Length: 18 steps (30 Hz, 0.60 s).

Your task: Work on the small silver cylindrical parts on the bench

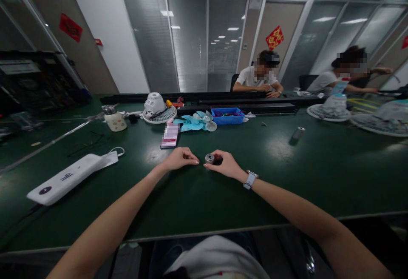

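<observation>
My right hand (223,164), with a watch on its wrist, grips a small metal cylinder (209,158) between thumb and fingers. The cylinder stands upright at the table top, and its round end with a dark centre faces up. Just left of it is my left hand (182,159), thumb and fingertips pinched together. Whatever those fingertips may hold is too small to make out. A small gap separates the left fingertips from the cylinder. Farther right, a similar metal cylinder (298,132) stands alone on the green table (255,202).
Behind my hands are a phone (170,136), light-blue fan blades (196,121) and a blue tray (228,117). A white fan part (155,106) and a patterned flask (114,119) stand left. A long white casing (68,179) lies nearer. People (258,79) sit across the table.
</observation>
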Each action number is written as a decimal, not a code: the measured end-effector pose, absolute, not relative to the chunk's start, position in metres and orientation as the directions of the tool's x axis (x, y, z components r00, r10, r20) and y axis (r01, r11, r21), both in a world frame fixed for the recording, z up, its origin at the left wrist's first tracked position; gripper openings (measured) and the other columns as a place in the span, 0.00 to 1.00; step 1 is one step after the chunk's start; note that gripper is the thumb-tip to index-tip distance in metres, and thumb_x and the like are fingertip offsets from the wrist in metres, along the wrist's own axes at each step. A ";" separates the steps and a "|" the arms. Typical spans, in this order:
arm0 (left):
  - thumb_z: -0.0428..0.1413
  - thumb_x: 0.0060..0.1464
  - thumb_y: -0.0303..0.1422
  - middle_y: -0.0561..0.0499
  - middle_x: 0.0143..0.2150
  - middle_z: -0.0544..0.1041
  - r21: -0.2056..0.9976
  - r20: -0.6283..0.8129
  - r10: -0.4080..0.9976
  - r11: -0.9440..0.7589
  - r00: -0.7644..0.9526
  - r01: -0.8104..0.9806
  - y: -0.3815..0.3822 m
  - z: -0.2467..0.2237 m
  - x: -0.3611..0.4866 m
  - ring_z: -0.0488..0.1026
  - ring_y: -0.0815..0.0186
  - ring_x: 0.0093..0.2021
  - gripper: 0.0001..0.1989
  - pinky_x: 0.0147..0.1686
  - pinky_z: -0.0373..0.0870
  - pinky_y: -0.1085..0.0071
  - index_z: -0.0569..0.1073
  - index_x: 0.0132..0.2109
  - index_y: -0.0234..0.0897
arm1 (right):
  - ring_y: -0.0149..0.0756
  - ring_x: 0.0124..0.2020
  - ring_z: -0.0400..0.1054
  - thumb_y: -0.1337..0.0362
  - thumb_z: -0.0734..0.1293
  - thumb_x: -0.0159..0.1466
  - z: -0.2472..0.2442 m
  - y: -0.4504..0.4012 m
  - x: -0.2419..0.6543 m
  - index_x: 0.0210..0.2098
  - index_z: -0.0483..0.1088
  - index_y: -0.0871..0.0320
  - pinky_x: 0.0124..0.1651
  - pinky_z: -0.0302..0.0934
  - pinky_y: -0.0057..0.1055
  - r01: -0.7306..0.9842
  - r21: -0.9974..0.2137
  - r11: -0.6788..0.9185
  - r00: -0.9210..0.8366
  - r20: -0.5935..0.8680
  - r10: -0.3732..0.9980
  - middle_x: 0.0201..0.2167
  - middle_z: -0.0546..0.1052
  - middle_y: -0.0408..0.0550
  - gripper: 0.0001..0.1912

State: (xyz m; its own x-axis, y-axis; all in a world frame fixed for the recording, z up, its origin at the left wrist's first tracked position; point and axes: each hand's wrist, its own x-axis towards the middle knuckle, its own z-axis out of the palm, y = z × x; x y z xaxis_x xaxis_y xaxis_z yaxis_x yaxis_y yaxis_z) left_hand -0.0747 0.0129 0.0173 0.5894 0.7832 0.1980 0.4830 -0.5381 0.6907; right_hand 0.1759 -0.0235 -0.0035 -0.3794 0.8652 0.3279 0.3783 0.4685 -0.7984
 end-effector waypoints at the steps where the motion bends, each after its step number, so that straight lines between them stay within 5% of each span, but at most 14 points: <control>1: 0.62 0.49 0.44 0.49 0.31 0.75 0.678 0.161 0.773 -0.539 0.614 0.500 0.013 0.013 -0.074 0.69 0.66 0.32 0.14 0.31 0.63 0.72 0.83 0.37 0.41 | 0.37 0.38 0.72 0.52 0.74 0.53 -0.004 -0.023 0.177 0.41 0.73 0.59 0.42 0.66 0.36 0.387 -0.795 0.467 -0.376 0.326 0.867 0.38 0.78 0.48 0.22; 5: 0.62 0.47 0.47 0.51 0.30 0.75 0.698 0.102 0.797 -0.484 0.595 0.528 0.014 0.006 -0.071 0.67 0.67 0.29 0.20 0.28 0.60 0.73 0.81 0.44 0.41 | 0.36 0.38 0.72 0.52 0.74 0.53 -0.005 -0.026 0.174 0.41 0.73 0.59 0.43 0.66 0.35 0.390 -0.792 0.470 -0.384 0.324 0.865 0.38 0.78 0.48 0.21; 9: 0.57 0.51 0.51 0.53 0.29 0.73 0.812 0.204 0.930 -0.336 0.306 0.477 0.017 -0.001 -0.068 0.66 0.68 0.27 0.27 0.26 0.59 0.73 0.76 0.51 0.38 | 0.37 0.38 0.73 0.51 0.73 0.54 0.000 -0.013 0.185 0.41 0.74 0.58 0.43 0.67 0.35 0.376 -0.787 0.489 -0.335 0.376 0.864 0.38 0.79 0.49 0.21; 12: 0.53 0.54 0.53 0.53 0.28 0.72 0.869 0.232 0.964 -0.267 0.134 0.416 0.021 -0.009 -0.065 0.67 0.68 0.27 0.27 0.26 0.61 0.73 0.77 0.47 0.35 | 0.39 0.39 0.74 0.49 0.72 0.54 0.005 0.020 0.225 0.41 0.74 0.59 0.44 0.67 0.36 0.381 -0.791 0.478 -0.107 0.476 0.873 0.39 0.79 0.51 0.22; 18: 0.49 0.58 0.49 0.55 0.23 0.67 0.877 0.264 0.957 -0.290 0.119 0.384 0.022 -0.013 -0.062 0.65 0.69 0.23 0.22 0.24 0.59 0.73 0.77 0.42 0.35 | 0.42 0.36 0.75 0.48 0.72 0.51 -0.011 0.084 0.336 0.40 0.75 0.61 0.43 0.68 0.37 0.578 -0.787 0.216 0.391 0.499 0.774 0.37 0.80 0.55 0.25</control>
